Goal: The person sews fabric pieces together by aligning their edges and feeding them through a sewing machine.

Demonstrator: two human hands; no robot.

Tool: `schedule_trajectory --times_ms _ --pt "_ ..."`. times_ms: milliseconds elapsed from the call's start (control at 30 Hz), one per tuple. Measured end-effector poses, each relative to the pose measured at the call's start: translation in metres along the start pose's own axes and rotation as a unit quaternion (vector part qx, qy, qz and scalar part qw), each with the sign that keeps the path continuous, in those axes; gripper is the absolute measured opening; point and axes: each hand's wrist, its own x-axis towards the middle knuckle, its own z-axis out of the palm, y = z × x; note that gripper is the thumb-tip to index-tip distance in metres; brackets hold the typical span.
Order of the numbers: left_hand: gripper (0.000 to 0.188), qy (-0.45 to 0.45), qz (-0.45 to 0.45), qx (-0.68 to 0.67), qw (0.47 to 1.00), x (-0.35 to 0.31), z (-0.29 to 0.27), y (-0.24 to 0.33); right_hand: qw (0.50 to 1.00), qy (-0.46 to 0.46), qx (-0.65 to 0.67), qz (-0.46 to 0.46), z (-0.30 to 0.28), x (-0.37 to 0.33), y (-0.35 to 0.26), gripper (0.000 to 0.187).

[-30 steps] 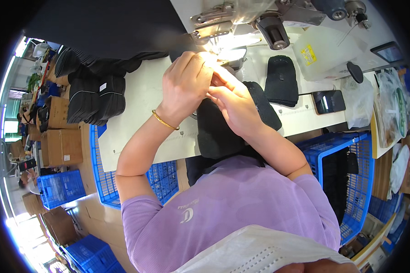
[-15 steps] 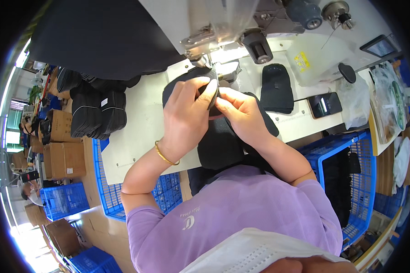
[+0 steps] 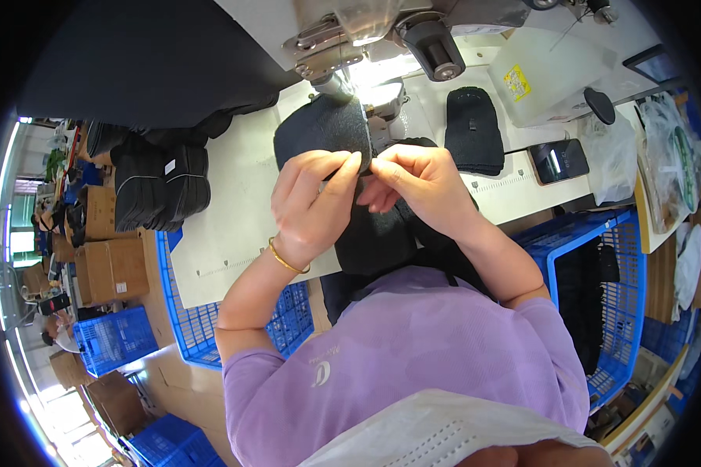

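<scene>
A padded black fabric piece (image 3: 319,131) lies at the needle area of a sewing machine (image 3: 329,61), its right edge brightly lit. My left hand (image 3: 313,204) pinches the near right corner of this piece between thumb and forefinger. Close beside it, my right hand (image 3: 428,191) pinches the same edge, its other fingers curled underneath. The fingertips almost meet and hide the exact spot they hold. More black fabric pieces (image 3: 375,237) hang over the table's near edge below my hands.
A stack of black pieces (image 3: 473,131) and a phone (image 3: 559,161) lie right on the white table (image 3: 237,206). Tied black bundles (image 3: 162,187) sit at the left. Blue crates (image 3: 584,241) stand below both sides; the right one holds black material. Clear plastic bags (image 3: 604,159) lie far right.
The black piece has been laid flatter, so more of its surface shows. My hands have come down slightly to its near corner, and the right fingers have curled under. The view has shifted a little.
</scene>
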Motion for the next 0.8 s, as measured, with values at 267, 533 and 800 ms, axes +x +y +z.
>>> schedule_trajectory --times_ms 267,533,800 --pt "0.034 0.000 0.031 0.009 0.999 -0.011 0.005 0.001 0.993 0.048 -0.083 -0.063 0.008 -0.007 0.003 0.021" --pt "0.030 0.016 0.035 0.000 0.999 -0.013 0.002 -0.002 0.990 0.048 -0.104 -0.086 0.007 -0.003 0.010 0.021" --pt "0.027 -0.004 0.080 0.029 0.996 -0.009 -0.002 -0.001 0.985 0.076 -0.128 -0.091 0.014 0.000 0.000 0.022"
